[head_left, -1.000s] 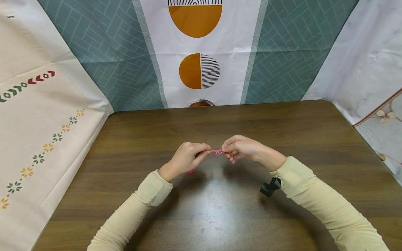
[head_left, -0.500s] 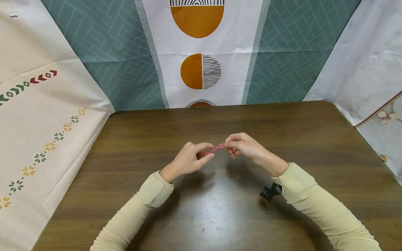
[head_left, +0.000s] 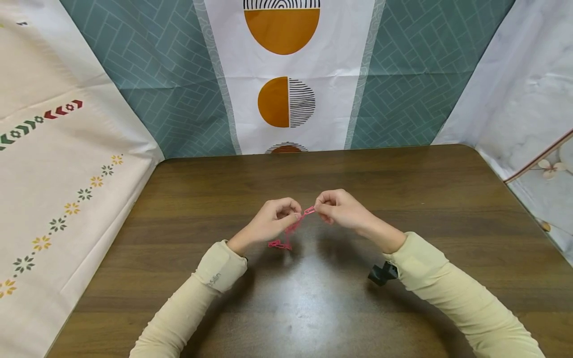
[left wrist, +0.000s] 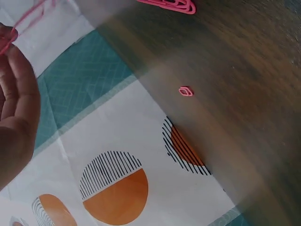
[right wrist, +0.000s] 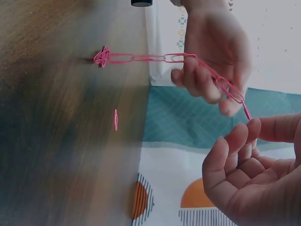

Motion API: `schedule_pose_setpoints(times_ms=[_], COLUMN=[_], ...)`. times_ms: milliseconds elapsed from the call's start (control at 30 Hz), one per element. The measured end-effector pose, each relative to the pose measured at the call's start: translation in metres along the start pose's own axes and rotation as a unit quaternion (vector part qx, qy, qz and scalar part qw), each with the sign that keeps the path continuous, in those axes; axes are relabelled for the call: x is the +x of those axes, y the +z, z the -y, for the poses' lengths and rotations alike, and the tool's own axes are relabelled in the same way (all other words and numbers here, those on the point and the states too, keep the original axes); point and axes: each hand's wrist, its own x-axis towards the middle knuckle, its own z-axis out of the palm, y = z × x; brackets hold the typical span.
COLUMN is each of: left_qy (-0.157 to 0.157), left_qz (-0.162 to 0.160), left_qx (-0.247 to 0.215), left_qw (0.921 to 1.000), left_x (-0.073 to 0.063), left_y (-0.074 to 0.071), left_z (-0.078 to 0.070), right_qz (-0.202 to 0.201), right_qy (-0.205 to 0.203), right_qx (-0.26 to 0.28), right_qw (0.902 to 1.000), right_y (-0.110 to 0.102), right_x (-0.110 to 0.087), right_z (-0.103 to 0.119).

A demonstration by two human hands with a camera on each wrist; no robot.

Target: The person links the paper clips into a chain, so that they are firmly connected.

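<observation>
A chain of linked pink paper clips [head_left: 310, 211] runs between my two hands. My right hand [head_left: 342, 209] pinches its end clip between thumb and fingertips. My left hand [head_left: 268, 219] holds the chain further along, its thumb and forefinger bent toward each other. In the right wrist view, links cross the fingers of the left hand [right wrist: 211, 56]. From there the chain hangs to a small bunched heap of clips [right wrist: 102, 57] on the table. One separate pink paper clip [left wrist: 186, 91] lies on the tabletop in the left wrist view.
The brown wooden table [head_left: 224, 179] spreads under both hands. A patterned cloth [head_left: 286, 64] hangs behind its far edge, with a pale flowered cloth [head_left: 67, 174] at the left. A black device [head_left: 382, 273] sits under the right sleeve's cuff.
My left fingers have come together again after spreading around the chain half a second ago. The hanging links and the bunch on the table now show below the left hand. My right hand has shifted slightly left.
</observation>
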Motion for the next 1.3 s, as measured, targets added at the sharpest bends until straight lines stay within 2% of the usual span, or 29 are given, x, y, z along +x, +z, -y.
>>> schedule_pose_setpoints(times_ms=[133,200,267,400,433,600,667,800,933,1067,1100,1233,1300], left_qy=[-0.011,0.000,0.015,0.038,0.040,0.041,0.038,0.023,0.013,0.014,0.014,0.014,0.017], left_qz=[-0.005,-0.014,-0.026,-0.040,-0.043,-0.057,-0.065,-0.081,-0.086,-0.082,-0.082,-0.086,-0.092], left_qx=[0.017,0.032,0.046,0.047,0.048,0.061,0.061,0.047,0.047,0.052,0.054,0.057,0.059], left_qw=[0.9998,0.9994,0.9985,0.9974,0.9971,0.9957,0.9953,0.9954,0.9951,0.9952,0.9951,0.9945,0.9939], left_x=[0.001,0.002,0.001,-0.002,-0.002,0.000,0.000,-0.004,-0.007,-0.010,-0.010,-0.012,-0.011], left_y=[0.000,0.001,0.001,0.000,-0.001,-0.006,-0.009,-0.016,-0.020,-0.021,-0.021,-0.022,-0.023], left_z=[-0.003,-0.006,-0.015,-0.031,-0.031,-0.011,-0.005,-0.006,-0.023,-0.043,-0.045,-0.046,-0.038], right_qz=[-0.005,-0.010,-0.014,-0.018,-0.019,-0.027,-0.029,-0.020,-0.004,0.007,0.009,0.023,0.034], right_qy=[-0.022,-0.030,-0.033,-0.035,-0.034,-0.033,-0.034,-0.036,-0.048,-0.063,-0.063,-0.057,-0.053], right_qx=[-0.030,-0.041,-0.049,-0.055,-0.055,-0.062,-0.082,-0.155,-0.209,-0.227,-0.230,-0.246,-0.256], right_qw=[0.9993,0.9987,0.9982,0.9977,0.9977,0.9972,0.9956,0.9871,0.9767,0.9717,0.9711,0.9672,0.9645], right_y=[0.003,0.005,0.006,0.006,0.006,0.000,-0.002,-0.004,0.002,0.011,0.013,0.023,0.028], right_x=[0.002,0.003,0.003,0.005,0.005,0.009,0.015,0.035,0.055,0.072,0.076,0.091,0.098], right_z=[0.001,0.002,0.002,0.003,0.003,0.002,-0.003,-0.016,-0.025,-0.031,-0.032,-0.038,-0.041])
